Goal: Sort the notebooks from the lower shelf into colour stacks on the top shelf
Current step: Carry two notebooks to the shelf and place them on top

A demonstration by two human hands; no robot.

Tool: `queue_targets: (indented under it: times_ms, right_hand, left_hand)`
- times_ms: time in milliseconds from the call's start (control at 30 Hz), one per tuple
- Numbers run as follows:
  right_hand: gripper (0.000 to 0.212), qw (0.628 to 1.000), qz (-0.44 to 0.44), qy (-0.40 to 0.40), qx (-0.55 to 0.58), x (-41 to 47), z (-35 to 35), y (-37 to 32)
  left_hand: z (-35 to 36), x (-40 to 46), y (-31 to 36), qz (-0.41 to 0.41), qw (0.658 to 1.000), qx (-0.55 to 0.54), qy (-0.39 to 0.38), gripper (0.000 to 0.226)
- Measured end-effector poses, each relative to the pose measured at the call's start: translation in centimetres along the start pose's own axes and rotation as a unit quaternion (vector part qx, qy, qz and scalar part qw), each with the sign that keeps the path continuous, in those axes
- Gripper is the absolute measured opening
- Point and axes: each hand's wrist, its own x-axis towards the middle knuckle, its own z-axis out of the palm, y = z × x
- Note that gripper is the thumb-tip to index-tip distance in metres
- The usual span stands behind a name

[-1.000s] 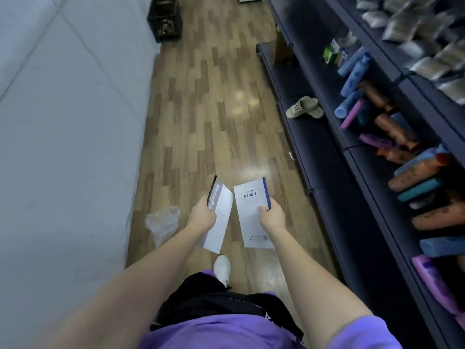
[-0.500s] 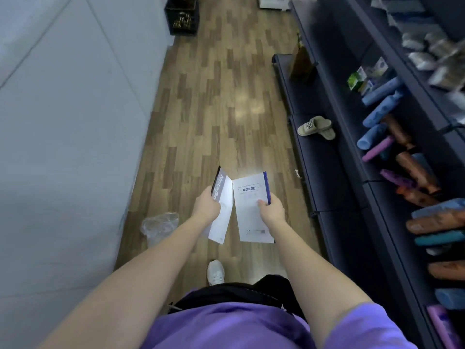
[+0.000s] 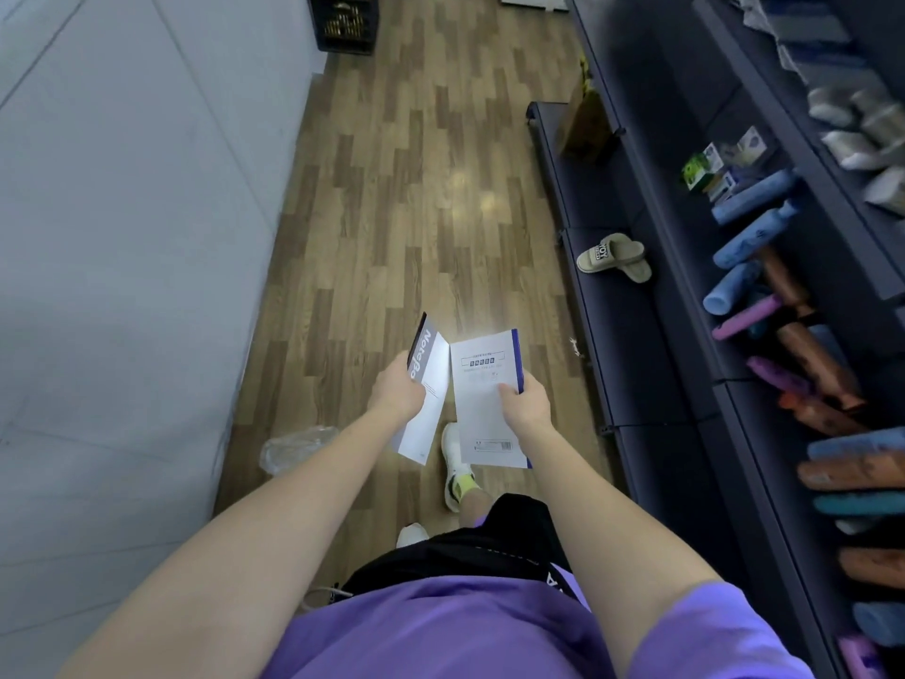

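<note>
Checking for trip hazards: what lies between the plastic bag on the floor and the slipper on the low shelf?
In the head view, between plastic bag and slipper: both hand-held notebooks over bare wood floor.

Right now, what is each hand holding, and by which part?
Left hand grips the black-spined white notebook at its left edge; right hand pinches the blue-spined white notebook at its right edge.

I stood in an aisle, wall (image 3: 122, 286) on my left, shelves (image 3: 685, 335) on my right. A slipper (image 3: 614, 258) lay on the bottom shelf. A crate (image 3: 344, 22) sat ahead by the wall, a bag (image 3: 294, 448) on the floor (image 3: 416, 188) to my left.
</note>
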Motion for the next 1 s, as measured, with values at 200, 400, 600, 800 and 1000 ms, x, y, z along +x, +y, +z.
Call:
queue_targets:
  times_ms: [200, 400, 600, 800, 1000]
  right_hand:
    - [0.021, 1.0, 0.001, -0.01, -0.002, 5.9, 1.0, -3.6]
    - [0.023, 0.999, 0.018, -0.027, 0.017, 13.4, 2.2, -8.6]
    - [0.024, 0.998, 0.029, -0.052, -0.001, 20.7, 2.8, -13.9]
    - [0.023, 0.997, 0.024, -0.067, -0.006, 26.0, 4.5, -19.6]
    - [0.025, 0.997, 0.025, -0.069, 0.007, 29.5, 7.6, -24.4]
  left_hand:
    - [-1.3, 5.6, 2.8, 0.002, 1.0, 0.009, 0.003, 0.033]
    - [-3.3, 13.2, 6.2, -0.022, 0.999, 0.027, 0.009, 0.026]
    - [-5.6, 20.8, 10.3, -0.037, 0.998, 0.047, 0.018, 0.021]
    - [-8.4, 26.6, 12.7, -0.057, 0.996, 0.047, 0.042, 0.023]
    - [-11.7, 32.8, 14.3, -0.06, 0.997, 0.037, 0.039, 0.02]
